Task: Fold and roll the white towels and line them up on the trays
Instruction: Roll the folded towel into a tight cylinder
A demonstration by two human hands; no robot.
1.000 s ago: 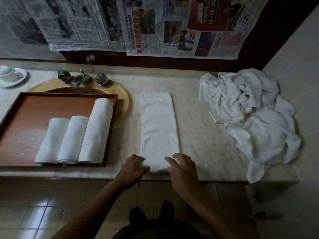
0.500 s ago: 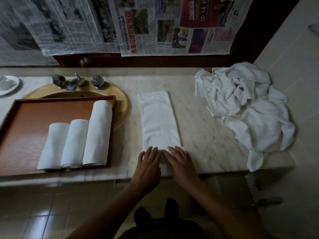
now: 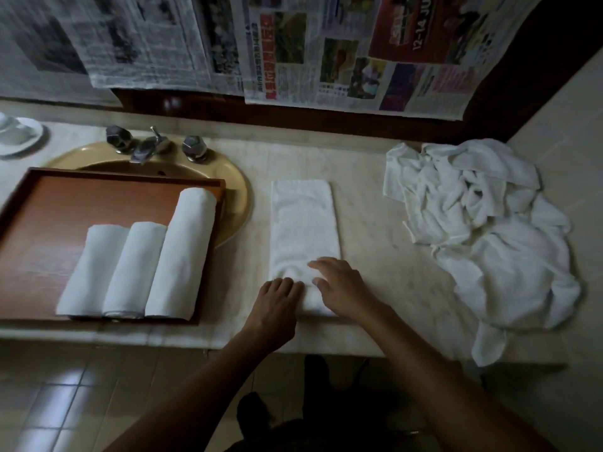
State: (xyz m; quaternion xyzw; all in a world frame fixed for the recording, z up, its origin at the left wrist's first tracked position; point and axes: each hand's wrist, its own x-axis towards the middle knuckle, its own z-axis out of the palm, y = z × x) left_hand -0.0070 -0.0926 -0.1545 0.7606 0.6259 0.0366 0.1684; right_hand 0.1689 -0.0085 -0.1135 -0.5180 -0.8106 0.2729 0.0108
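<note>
The person is standing at the marble worktop [image 3: 375, 207] with the folded towel [image 3: 303, 223] lying as a long strip straight ahead at twelve o'clock, its near end bunching into the start of a roll under both hands. The left hand [image 3: 277, 301] is curling its fingers over that rolled end, its grip closing on the cloth at the strip's seven o'clock corner. The right hand [image 3: 342, 288] is lying flatter just beside it at five o'clock, its grip apart, spread fingers pressing down on the towel. Over at nine o'clock the wooden tray [image 3: 39, 216] is sitting partly across the yellow basin [image 3: 236, 197], carrying three rolled towels [image 3: 133, 269] lying side by side and touching, the right one longest. At two o'clock a heap of loose towels [image 3: 489, 243] is spilling over the worktop's front edge. Newspaper sheets [image 3: 326, 44] are hanging along the wall at twelve o'clock, above the taps [image 3: 150, 148].
</note>
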